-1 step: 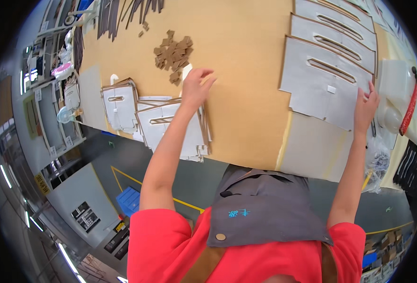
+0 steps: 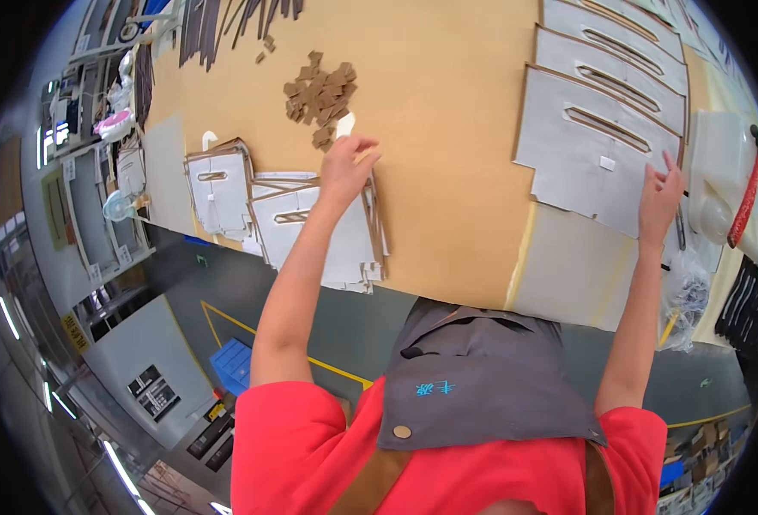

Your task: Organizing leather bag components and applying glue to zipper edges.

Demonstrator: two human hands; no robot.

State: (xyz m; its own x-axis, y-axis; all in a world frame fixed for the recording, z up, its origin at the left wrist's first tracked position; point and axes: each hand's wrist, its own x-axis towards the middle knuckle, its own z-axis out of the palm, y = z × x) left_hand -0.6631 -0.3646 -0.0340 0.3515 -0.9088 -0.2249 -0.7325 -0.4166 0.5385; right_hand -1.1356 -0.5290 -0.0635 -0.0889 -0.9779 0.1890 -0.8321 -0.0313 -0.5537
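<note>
Your left hand (image 2: 344,167) pinched a small white tab (image 2: 345,125) between its fingertips, just below the pile of brown cardboard pieces (image 2: 319,94) and above the stack of die-cut grey sheets (image 2: 327,227). Your right hand (image 2: 660,196) rested with fingers spread loosely on the nearest slotted grey sheet (image 2: 585,150) on the workbench (image 2: 447,103).

Table (image 2: 447,129): carries everything listed.
Small card pieces (image 2: 319,93): heap near the far edge, left of middle.
Flat die-cut sheets, left stack (image 2: 310,227): at the near edge, left.
Left hand (image 2: 346,167): between heap and left stack.
Slotted sheets (image 2: 597,137): overlapping row at the right edge.
Right hand (image 2: 660,196): on the nearest slotted sheet.
</note>
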